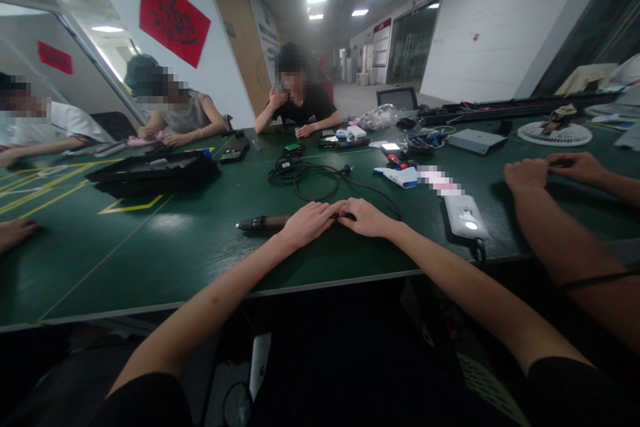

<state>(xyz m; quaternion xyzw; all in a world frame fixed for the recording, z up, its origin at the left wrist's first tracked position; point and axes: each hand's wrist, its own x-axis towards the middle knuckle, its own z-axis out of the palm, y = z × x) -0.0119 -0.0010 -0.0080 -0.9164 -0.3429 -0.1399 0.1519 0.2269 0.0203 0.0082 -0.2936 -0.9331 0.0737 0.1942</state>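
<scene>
A dark electric screwdriver [263, 222] lies on the green table, its bit end pointing left. My left hand [311, 220] lies over its body with the fingers closed around it and hides much of the handle. My right hand [369, 217] is closed at its rear end, where the fingertips of both hands meet. What exactly the right fingers grip there is partly hidden. Beyond my hands, a loose coil of black cable [300, 177] with a plug spreads over the table, and one strand runs down behind my right hand.
A black tray [155, 170] stands at the left. To the right lie a white power bank-like device [465, 217], a blue-and-white packet [397, 177], a grey metal box [477, 141] and a round white fan part [554, 133]. A co-worker's hands [527, 173] are at far right; several people sit around the table.
</scene>
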